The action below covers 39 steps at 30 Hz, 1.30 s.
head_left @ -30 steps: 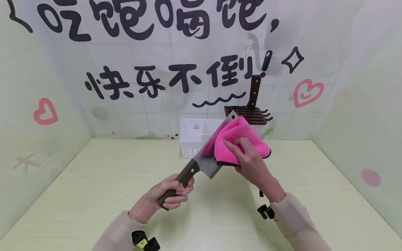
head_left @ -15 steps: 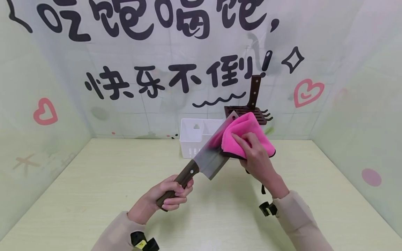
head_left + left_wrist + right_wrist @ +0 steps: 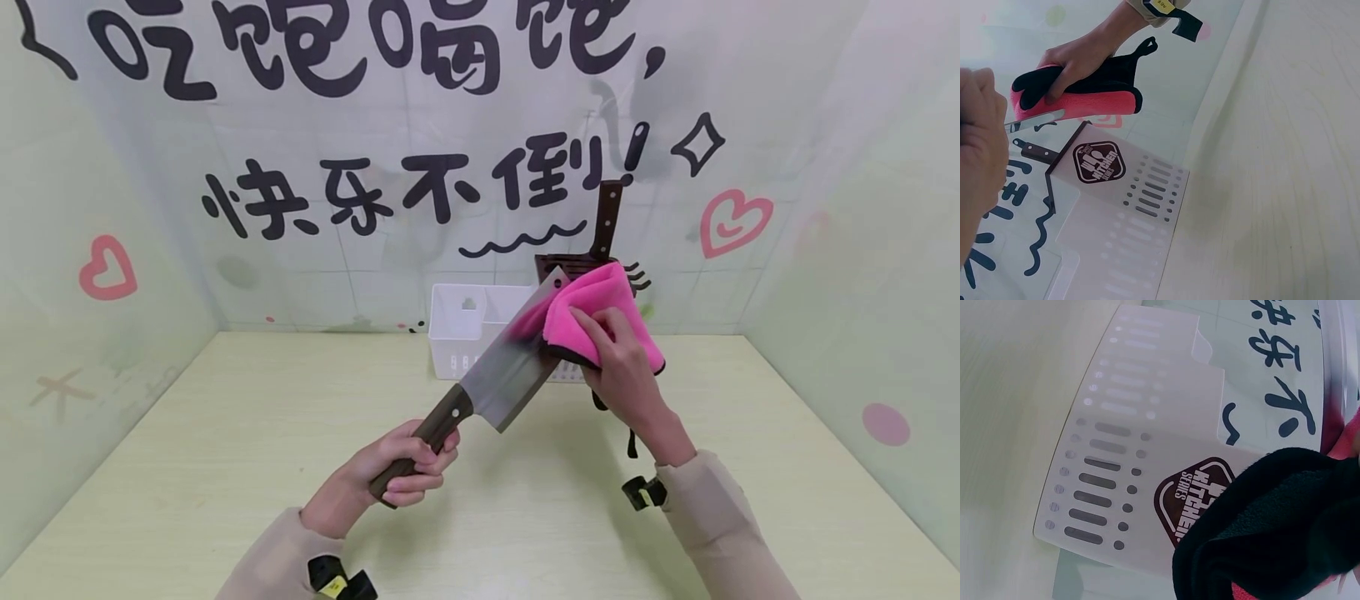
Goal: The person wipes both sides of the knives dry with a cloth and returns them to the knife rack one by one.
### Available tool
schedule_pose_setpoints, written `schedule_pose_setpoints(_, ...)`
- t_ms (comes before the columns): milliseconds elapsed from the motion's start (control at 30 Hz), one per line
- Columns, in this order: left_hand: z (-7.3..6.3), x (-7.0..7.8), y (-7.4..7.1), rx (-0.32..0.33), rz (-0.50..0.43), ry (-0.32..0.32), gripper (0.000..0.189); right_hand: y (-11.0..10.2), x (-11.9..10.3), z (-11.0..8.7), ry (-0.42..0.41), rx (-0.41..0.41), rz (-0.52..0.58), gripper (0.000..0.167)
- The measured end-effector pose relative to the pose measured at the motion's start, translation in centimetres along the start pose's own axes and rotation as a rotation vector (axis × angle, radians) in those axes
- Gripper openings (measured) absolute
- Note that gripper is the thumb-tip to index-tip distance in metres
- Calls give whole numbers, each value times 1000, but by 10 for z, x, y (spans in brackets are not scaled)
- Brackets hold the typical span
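My left hand (image 3: 384, 454) grips the dark wooden handle of a cleaver (image 3: 495, 375), whose broad blade slants up to the right above the table. At the left edge of the left wrist view, the left hand (image 3: 979, 144) shows large. Over the upper part of the blade lies a folded pink cloth (image 3: 592, 296) with black edging, pinched by my right hand (image 3: 628, 367). The cloth's black underside (image 3: 1272, 506) fills the lower right of the right wrist view. A small hole shows near the blade's top corner; the blade's far end is partly covered by the cloth.
Behind the blade, against the back wall, stands a white perforated holder (image 3: 456, 346) with a brown slotted top on its right part. A brown riveted handle (image 3: 609, 221) rises from that top, and hooks stick out at its side. Printed walls enclose the pale table (image 3: 300, 417).
My right hand and the pink cloth have slid up and right along the blade, baring more of it near the handle. The left hand and cleaver have hardly moved.
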State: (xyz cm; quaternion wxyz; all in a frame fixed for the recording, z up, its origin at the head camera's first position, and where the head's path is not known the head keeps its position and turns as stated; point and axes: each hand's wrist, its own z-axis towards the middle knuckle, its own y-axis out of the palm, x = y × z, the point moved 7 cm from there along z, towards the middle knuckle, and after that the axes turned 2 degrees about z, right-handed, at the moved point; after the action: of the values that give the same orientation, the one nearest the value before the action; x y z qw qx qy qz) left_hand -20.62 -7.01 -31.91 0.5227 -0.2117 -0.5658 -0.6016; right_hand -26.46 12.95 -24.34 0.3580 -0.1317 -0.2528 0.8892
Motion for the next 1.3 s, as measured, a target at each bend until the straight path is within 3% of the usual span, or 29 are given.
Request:
schedule_pose_setpoints(600, -3, 0, -1, -2, -2, -8, 24, -1, 12, -2, 59, 41, 28, 51)
schedule_pose_setpoints(867, -2, -1, -2, 24, 8, -16, 22, 1, 6, -5, 8, 56, -7, 55)
schedule_pose_setpoints(1300, 0, 0, -3, 27, -3, -1, 23, 11, -23, -10, -114, 5, -57, 61)
